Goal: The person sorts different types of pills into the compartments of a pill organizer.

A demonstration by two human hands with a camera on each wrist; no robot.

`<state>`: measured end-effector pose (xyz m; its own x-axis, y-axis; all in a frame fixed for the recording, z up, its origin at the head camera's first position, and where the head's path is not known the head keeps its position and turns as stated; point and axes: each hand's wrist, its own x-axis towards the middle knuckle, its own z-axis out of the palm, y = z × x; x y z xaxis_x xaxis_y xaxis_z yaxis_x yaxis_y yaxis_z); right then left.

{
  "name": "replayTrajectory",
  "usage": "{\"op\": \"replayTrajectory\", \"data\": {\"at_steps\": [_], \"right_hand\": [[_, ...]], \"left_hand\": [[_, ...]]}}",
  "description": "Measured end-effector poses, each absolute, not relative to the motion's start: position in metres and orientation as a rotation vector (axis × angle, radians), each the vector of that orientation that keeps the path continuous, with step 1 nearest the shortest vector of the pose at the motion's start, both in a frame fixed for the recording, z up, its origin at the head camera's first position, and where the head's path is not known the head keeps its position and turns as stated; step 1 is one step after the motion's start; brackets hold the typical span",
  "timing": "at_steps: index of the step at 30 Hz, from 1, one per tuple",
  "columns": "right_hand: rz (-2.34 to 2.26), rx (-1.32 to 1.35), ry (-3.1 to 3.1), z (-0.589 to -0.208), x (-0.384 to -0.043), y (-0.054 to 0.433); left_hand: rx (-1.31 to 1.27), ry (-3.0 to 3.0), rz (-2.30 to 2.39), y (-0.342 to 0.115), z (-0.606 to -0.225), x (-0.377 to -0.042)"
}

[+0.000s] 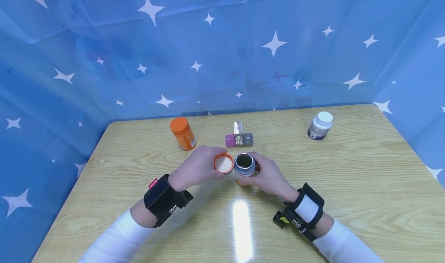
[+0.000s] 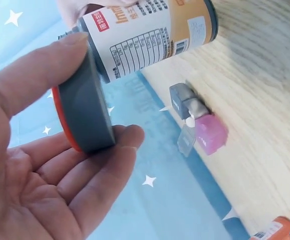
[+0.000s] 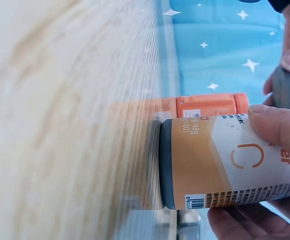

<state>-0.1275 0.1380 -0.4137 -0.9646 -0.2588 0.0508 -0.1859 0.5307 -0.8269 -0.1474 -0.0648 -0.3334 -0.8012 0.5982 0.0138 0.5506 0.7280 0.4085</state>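
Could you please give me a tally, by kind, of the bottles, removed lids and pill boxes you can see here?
Bottles: 3 (orange bottle, white bottle, open bottle in the right hand)
Removed lids: 1 (grey-and-orange lid in the left hand)
Pill boxes: 1 (magenta-and-grey pill box)
Total: 5

Lid [image 1: 223, 164] left of jar [image 1: 243, 173], pillbox [image 1: 238, 134] behind both, first bottle [image 1: 184, 134] left of pillbox, second bottle [image 1: 320, 126] far right

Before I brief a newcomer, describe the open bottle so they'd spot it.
Near the middle of the wooden table, find the right hand. It grips the open bottle. Unlike the capped orange bottle and white bottle, its mouth is uncovered.
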Motion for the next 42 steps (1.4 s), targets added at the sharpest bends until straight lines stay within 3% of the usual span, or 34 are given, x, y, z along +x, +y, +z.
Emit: {"op": "replayTrajectory", "data": {"at_steps": [19, 26, 42], "right_hand": [[-1.432, -0.4, 2.672, -0.416, -0.128, 0.139], [-1.425, -0.428, 2.691, -0.415, -0.127, 0.14], [-1.407, -0.456, 2.714, -0.416, -0.128, 0.142]], "left_hand": [[0.934, 2.784, 0.514, -0.049, -0.311, -0.147], [1.067, 2.799, 0.452, -0.035, -0.307, -0.152], [1.137, 2.78, 0.523, -0.014, -0.332, -0.154]]}}
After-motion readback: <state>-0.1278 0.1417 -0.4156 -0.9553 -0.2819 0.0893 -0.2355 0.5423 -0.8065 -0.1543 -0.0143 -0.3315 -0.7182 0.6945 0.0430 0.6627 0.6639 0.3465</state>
